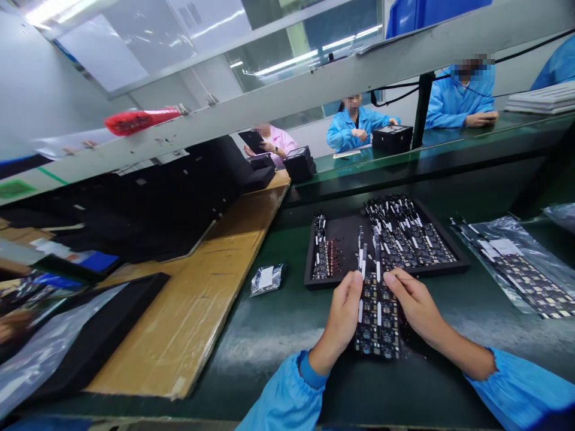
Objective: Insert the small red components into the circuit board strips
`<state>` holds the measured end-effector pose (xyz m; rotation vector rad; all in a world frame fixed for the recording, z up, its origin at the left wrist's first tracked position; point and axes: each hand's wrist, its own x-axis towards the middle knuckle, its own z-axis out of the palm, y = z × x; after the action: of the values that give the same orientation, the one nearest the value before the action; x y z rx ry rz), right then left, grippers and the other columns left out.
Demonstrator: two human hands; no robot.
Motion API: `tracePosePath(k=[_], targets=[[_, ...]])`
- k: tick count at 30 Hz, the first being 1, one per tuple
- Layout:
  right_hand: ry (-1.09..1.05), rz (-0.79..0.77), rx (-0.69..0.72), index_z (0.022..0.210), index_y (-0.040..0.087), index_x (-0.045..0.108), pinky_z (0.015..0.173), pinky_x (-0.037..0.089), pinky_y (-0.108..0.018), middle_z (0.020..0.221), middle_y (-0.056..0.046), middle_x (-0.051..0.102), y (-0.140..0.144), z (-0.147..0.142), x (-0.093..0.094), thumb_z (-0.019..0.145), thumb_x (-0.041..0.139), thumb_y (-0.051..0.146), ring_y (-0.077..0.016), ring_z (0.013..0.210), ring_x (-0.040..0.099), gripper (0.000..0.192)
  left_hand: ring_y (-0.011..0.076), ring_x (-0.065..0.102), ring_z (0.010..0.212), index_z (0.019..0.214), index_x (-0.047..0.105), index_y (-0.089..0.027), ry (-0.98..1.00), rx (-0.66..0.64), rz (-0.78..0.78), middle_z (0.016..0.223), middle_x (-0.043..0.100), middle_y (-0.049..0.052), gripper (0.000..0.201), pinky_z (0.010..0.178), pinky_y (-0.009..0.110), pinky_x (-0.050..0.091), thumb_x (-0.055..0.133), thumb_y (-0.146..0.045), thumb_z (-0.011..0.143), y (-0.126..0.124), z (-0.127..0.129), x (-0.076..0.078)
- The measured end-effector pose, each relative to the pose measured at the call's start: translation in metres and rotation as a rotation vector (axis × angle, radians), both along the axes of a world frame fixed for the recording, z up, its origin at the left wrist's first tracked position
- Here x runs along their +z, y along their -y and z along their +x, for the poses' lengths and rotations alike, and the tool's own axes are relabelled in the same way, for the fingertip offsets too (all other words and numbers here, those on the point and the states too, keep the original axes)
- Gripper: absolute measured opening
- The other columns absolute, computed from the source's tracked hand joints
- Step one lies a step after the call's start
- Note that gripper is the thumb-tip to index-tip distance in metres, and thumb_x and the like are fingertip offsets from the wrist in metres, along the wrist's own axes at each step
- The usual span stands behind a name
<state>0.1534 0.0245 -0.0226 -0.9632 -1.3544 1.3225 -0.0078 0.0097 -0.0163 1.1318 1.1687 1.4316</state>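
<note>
Left hand (pixel 340 312) and right hand (pixel 418 304) pinch circuit boards (pixel 376 320) by opposite edges | long axis toward tray (pixel 347 227) | both hands just nearside of tray

Near circuit boards (pixel 377 335) look bumpy; tabletop (pixel 251 341) smooth, glossy; left cardboard (pixel 193 293) scuffed; tray (pixel 348 230) matt; right bag (pixel 530 242) crinkled, clear plastic.

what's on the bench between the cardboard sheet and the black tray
In the head view, a small silvery packet with a white label lies between the cardboard sheet and black tray.
</note>
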Motion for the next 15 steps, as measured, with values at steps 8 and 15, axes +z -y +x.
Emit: tracePosePath(k=[8,15], targets=[[-0.03,-0.034,0.048,0.078,0.022,0.064,0.067,0.043,-0.027,0.076,0.002,0.053,0.01,-0.005,0.007,0.096,0.06,0.052,-0.0172,0.072,0.048,0.036,0.0278,0.063,0.071,0.078,0.075,-0.023,0.179,-0.077,-0.008,0.074,0.072,0.004,0.024,0.068,0.035,0.048,0.065,-0.042,0.088,0.004,0.008,-0.002],[-0.09,-0.101,0.06,0.078,0.022,0.063,0.063,0.043,-0.024,0.074,0.004,0.053,0.012,-0.006,0.005,0.095,0.061,0.054,-0.0155,0.068,0.048,0.037,0.0288,0.067,0.076,0.089,0.08,-0.017,0.298,-0.094,-0.095,0.078,0.077,0.007,0.03,0.071,0.034,0.052,0.068,-0.045,0.086,0.003,0.013,-0.009]])
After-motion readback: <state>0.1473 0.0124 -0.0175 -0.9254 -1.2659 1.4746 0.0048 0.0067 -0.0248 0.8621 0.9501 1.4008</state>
